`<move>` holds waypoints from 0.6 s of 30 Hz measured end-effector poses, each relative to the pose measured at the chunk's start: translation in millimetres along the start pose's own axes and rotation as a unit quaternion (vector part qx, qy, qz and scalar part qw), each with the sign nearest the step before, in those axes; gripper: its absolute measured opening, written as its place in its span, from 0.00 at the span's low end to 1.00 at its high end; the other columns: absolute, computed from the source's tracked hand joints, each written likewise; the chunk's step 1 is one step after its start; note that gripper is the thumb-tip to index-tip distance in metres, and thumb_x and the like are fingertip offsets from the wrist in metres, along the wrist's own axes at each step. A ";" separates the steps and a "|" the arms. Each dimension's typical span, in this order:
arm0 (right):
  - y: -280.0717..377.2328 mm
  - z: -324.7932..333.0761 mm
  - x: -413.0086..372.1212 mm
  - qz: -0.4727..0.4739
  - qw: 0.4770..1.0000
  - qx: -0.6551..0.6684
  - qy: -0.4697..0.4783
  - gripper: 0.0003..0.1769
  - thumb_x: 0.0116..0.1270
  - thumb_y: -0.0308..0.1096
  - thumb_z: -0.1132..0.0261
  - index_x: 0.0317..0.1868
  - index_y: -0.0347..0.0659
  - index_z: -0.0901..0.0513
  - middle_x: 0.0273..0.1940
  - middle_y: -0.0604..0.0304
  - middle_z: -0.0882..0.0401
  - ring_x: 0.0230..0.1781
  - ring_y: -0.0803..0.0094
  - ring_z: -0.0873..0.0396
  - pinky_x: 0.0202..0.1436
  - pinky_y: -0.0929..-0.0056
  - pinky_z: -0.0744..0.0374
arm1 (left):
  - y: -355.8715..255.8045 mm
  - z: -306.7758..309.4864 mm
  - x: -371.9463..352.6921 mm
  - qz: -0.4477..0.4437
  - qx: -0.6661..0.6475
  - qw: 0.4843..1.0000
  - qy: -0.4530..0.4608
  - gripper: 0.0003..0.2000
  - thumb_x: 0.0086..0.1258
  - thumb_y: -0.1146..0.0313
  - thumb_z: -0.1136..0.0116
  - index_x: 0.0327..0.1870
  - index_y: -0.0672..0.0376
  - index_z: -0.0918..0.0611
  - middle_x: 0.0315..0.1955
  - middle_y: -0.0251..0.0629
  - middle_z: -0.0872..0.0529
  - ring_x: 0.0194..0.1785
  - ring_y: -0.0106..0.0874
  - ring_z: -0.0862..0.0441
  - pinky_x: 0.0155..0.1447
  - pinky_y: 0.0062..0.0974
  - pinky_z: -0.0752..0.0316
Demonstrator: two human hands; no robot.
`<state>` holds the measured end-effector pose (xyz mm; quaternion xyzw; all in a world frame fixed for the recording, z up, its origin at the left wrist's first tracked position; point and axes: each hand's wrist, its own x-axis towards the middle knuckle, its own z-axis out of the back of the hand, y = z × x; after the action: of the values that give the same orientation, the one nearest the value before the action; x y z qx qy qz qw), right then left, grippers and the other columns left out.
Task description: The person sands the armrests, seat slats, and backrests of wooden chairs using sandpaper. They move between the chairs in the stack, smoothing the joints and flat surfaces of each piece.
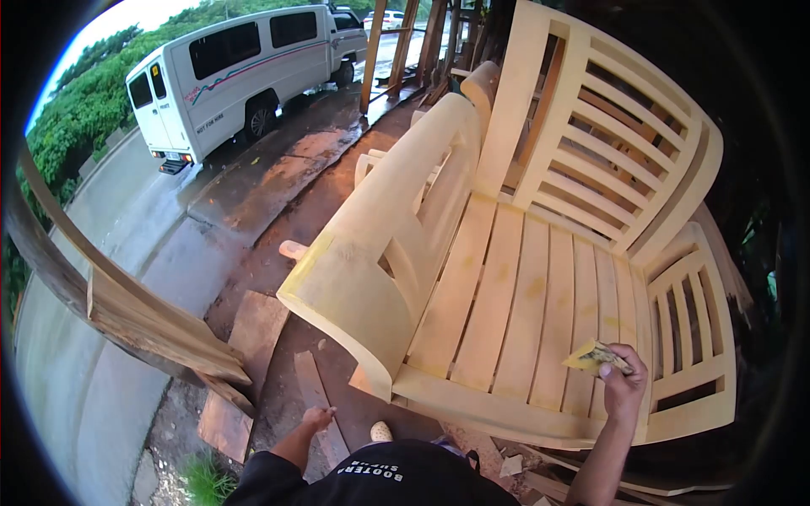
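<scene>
A worn, folded piece of yellow sandpaper (pixel 585 357) is pinched in my right hand (pixel 624 379), held above the front part of a pale wooden bench seat (pixel 506 312). The bench has a slatted backrest (pixel 616 139), a broad curved armrest (pixel 354 244) on the left and a slatted arm (pixel 692 312) on the right. Yellowish smears mark the seat slats and the left armrest. My left hand (pixel 319 419) hangs low beside my body, in front of the bench's left end. Its fingers look curled, with nothing showing in them.
Wood planks (pixel 316 392) and scraps lie on the ground by my feet. Long curved timbers (pixel 126 295) lean at the left beside the wet road (pixel 76 405). A white van (pixel 245 72) stands on the roadside beyond. Wooden posts (pixel 375 59) rise behind the bench.
</scene>
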<state>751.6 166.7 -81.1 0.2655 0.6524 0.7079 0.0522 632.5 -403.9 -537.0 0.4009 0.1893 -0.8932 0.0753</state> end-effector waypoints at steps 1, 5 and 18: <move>-4.3 7.5 -10.4 -0.014 0.999 0.024 -0.018 0.21 0.63 0.31 0.23 0.53 0.29 0.15 0.45 0.53 0.11 0.46 0.70 0.15 0.55 0.71 0.19 | -4.6 -0.5 -2.4 -0.001 -0.015 1.000 -0.009 0.27 0.79 0.40 0.53 0.46 0.53 0.08 0.37 0.39 0.06 0.51 0.38 0.09 0.60 0.38 0.19; -21.3 7.4 -44.1 0.042 0.994 0.096 -0.021 0.19 0.63 0.29 0.23 0.52 0.30 0.15 0.47 0.53 0.11 0.46 0.69 0.15 0.55 0.69 0.18 | 24.5 -38.9 19.3 -0.079 0.064 0.995 -0.002 0.20 0.77 0.48 0.47 0.47 0.52 0.09 0.36 0.37 0.06 0.50 0.35 0.09 0.55 0.36 0.16; -28.0 130.5 -202.5 -0.033 0.996 0.075 0.044 0.18 0.74 0.26 0.31 0.62 0.34 0.17 0.53 0.61 0.12 0.54 0.78 0.18 0.61 0.75 0.22 | -181.6 -134.8 -146.9 -0.375 0.056 0.921 0.091 0.17 0.70 0.66 0.34 0.59 0.54 0.16 0.42 0.42 0.06 0.46 0.36 0.09 0.51 0.35 0.16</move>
<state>974.8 202.5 -169.0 0.2155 0.7134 0.6663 0.0267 771.3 -186.1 -458.9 0.3834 0.2810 -0.8252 -0.3052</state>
